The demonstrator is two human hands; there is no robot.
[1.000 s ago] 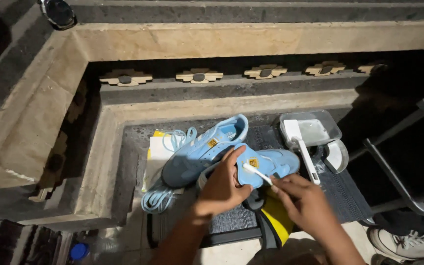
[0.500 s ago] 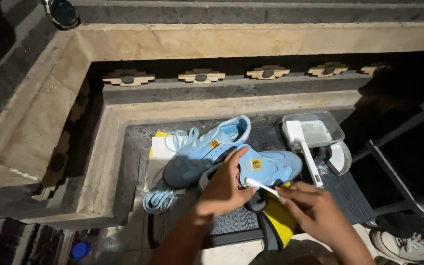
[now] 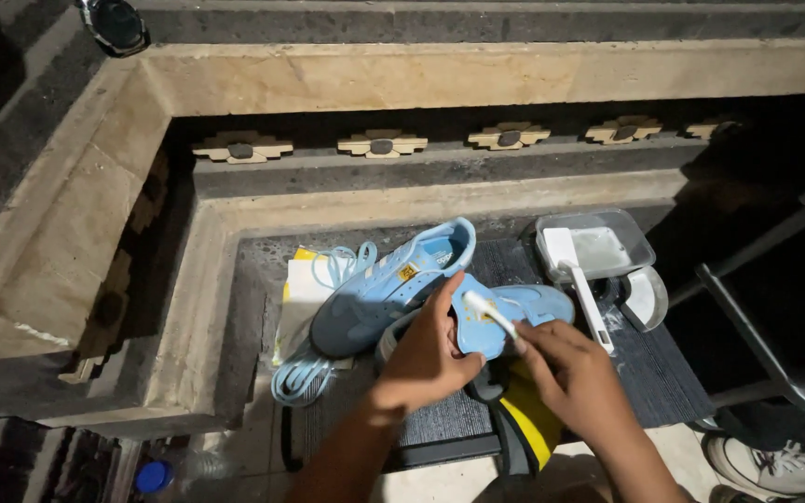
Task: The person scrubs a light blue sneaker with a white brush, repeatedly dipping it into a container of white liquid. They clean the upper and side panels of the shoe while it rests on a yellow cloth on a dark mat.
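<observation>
- The stone ledge (image 3: 477, 79) fills the top and left of the frame; everything you work on sits in the sunken bay below it, centre and lower right.
- A dark mat (image 3: 663, 373) covers the bay floor at centre right, with both shoes partly on it.
- The far shoe (image 3: 379, 293), light blue, lies tilted at frame centre, toe pointing lower left, its sole edge resting on a pale sheet. Nobody holds it.
- The near shoe (image 3: 514, 312), the same blue, lies just right of centre, partly under your hands. It should be light and soft in the upper, stiffer at the sole, so take it by the sole edge or the heel, not by the fabric, which will buckle. If it is wet it may be slippery; I cannot tell.
- Your left hand (image 3: 426, 359) is closed on the near shoe's side, thumb up along the upper, steadying it.
- Your right hand (image 3: 575, 373) is pinched around a small white brush (image 3: 488, 312), whose head rests on the near shoe's upper.
- A clear tray (image 3: 640, 244) sits at right of centre, above the mat's right end, with a white scrub brush (image 3: 575, 275) leaning out of it.
- Loose blue laces (image 3: 305, 377) lie at lower left of the shoes; they are limp and will snag, so keep them out from under your grip.
- A yellow object (image 3: 533, 419) lies beneath your right wrist; what it is I cannot tell.
</observation>
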